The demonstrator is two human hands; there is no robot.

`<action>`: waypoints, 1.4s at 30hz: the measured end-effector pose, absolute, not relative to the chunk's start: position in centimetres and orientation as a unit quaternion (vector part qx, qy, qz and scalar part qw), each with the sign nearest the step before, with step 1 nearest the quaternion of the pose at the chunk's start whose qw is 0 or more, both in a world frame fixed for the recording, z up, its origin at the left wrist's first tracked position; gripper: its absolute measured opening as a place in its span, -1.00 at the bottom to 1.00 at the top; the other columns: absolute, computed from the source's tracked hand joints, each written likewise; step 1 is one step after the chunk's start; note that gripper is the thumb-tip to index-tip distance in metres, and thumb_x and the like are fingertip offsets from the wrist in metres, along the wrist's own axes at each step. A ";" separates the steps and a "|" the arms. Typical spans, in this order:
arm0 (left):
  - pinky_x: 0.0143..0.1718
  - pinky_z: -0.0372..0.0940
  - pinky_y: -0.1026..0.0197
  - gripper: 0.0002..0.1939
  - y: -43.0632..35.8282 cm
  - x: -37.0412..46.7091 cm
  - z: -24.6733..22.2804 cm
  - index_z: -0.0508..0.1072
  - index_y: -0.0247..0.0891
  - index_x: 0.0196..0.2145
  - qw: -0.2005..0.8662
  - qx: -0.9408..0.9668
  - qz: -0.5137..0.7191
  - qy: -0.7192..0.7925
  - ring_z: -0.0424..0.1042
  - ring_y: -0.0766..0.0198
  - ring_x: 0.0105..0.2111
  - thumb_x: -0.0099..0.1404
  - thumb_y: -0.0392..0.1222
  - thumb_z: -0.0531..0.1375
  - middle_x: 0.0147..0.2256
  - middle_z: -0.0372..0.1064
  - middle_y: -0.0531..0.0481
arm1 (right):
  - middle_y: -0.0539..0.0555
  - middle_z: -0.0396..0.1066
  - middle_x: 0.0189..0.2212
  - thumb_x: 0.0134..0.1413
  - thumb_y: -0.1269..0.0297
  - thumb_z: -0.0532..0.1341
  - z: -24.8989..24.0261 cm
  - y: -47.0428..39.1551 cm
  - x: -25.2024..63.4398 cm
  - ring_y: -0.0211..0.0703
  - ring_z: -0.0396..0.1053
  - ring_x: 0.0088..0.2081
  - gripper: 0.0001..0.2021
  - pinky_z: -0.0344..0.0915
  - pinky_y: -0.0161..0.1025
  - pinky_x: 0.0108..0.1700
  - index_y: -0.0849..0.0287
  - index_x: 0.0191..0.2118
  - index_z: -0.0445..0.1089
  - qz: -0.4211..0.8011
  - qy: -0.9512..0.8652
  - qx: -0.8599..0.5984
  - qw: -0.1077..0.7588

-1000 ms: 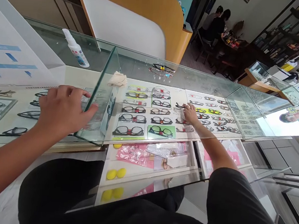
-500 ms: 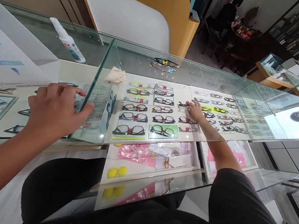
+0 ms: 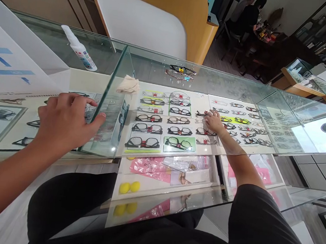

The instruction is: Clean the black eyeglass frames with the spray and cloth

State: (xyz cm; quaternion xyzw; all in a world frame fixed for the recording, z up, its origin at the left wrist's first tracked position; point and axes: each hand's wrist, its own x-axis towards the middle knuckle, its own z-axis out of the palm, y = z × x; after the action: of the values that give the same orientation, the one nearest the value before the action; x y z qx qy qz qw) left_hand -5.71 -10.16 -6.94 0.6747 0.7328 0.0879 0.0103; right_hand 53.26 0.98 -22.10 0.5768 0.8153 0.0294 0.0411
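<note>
My left hand [image 3: 67,120] rests on the glass top of the display case [image 3: 113,84], thumb apart from the fingers, beside the upright glass divider. Nothing shows in it. My right hand [image 3: 214,121] is down inside the case, its fingers closed at a dark pair of eyeglasses [image 3: 201,113] in the middle column; the fingertips partly hide that pair. Rows of eyeglasses [image 3: 178,131] with small red tags lie around it, some on green or yellow cards. Just below my right hand is another dark pair [image 3: 206,131].
A white spray bottle [image 3: 80,49] and a folded beige cloth [image 3: 128,84] are on the left. Two pairs of glasses [image 3: 181,71] lie at the back. Below is an open drawer [image 3: 143,192] with pink packets and yellow cases. Two people [image 3: 247,16] sit far off.
The whole view has shifted slightly, so things appear a little to the right. Both hands keep nearly the same places on and in the case.
</note>
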 end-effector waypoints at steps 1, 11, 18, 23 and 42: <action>0.39 0.25 -0.58 -0.19 -10.2 -5.7 -7.0 0.50 -0.33 0.29 0.010 0.675 0.088 0.733 0.24 -0.59 0.45 0.50 0.31 -0.15 0.33 0.33 -0.60 | 0.36 0.50 0.40 0.44 0.31 0.10 -22.0 1.0 53.2 0.36 0.07 0.63 -0.56 -0.14 0.40 0.70 0.20 0.20 0.64 0.029 0.814 0.579 0.040; 0.39 0.26 -0.58 -0.18 -10.2 -5.7 -6.9 0.50 -0.34 0.30 0.013 0.673 0.088 0.734 0.24 -0.59 0.46 0.49 0.31 -0.16 0.33 0.33 -0.60 | 0.39 0.53 0.33 0.50 0.24 0.02 -22.2 1.1 53.0 0.38 0.11 0.61 -0.56 -0.12 0.36 0.69 0.21 0.15 0.62 0.016 0.796 0.605 0.004; 0.35 0.29 -0.59 -0.23 -10.2 -5.7 -7.0 0.49 -0.32 0.30 0.010 0.674 0.084 0.734 0.24 -0.58 0.45 0.50 0.26 -0.13 0.32 0.35 -0.60 | 0.35 0.57 0.27 0.59 0.09 -0.04 -23.1 2.2 52.3 0.34 0.13 0.61 -0.52 -0.11 0.35 0.69 0.17 0.29 0.47 -0.004 0.785 0.619 -0.021; 0.38 0.27 -0.56 -0.24 -10.2 -5.9 -7.2 0.49 -0.30 0.31 0.009 0.673 0.092 0.733 0.23 -0.55 0.46 0.50 0.26 -0.11 0.34 0.34 -0.56 | 0.35 0.58 0.27 0.60 0.02 -0.05 -23.6 2.4 52.1 0.39 0.10 0.62 -0.49 -0.12 0.43 0.69 0.16 0.29 0.48 -0.017 0.785 0.620 -0.014; 0.34 0.32 -0.60 -0.20 -10.1 -5.8 -7.0 0.50 -0.38 0.28 0.002 0.679 0.086 0.729 0.28 -0.60 0.43 0.49 0.26 -0.14 0.33 0.36 -0.60 | 0.25 0.37 0.58 0.65 0.01 -0.14 -23.0 2.5 51.6 0.39 0.00 0.69 -0.31 -0.20 0.44 0.73 0.27 0.40 0.56 -0.020 0.784 0.619 0.050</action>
State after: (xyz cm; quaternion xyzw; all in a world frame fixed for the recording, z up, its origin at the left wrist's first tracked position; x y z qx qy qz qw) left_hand -5.84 -10.08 -7.03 0.6788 0.7293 0.0859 0.0018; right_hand 51.65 2.54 -22.98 0.6187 0.7838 -0.0199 0.0496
